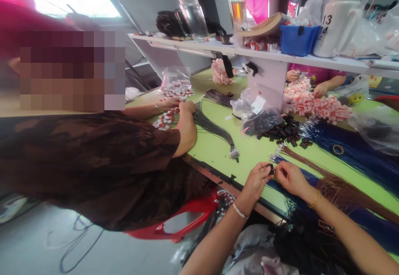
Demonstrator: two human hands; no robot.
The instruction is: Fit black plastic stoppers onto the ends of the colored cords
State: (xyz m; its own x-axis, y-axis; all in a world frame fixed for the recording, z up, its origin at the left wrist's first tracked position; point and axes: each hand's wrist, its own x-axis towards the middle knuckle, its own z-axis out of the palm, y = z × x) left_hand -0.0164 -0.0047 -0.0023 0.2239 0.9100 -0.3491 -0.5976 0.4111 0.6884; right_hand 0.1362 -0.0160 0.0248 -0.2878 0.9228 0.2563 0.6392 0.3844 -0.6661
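Observation:
Over the near edge of the green table, my left hand [258, 179] pinches a small black plastic connector [271, 169] between thumb and fingers. Right beside it, my right hand [290, 178] has its fingertips pressed together close to the connector; whatever they hold is too small to make out. Just beyond my hands lie a bundle of brown wires [304, 161] and a bundle of blue wires [358, 146], both with bare silvery ends. A pile of black connectors [285, 131] sits further back on the table.
At my left, a co-worker's hands [187, 110] handle dark wires [215, 125]. Across the table another person's hands [321, 90] are at a heap of pink-white parts [314, 102]. The shelf [264, 53] carries a blue bin [299, 40] and a white jug [336, 29]. A red stool [187, 216] stands below.

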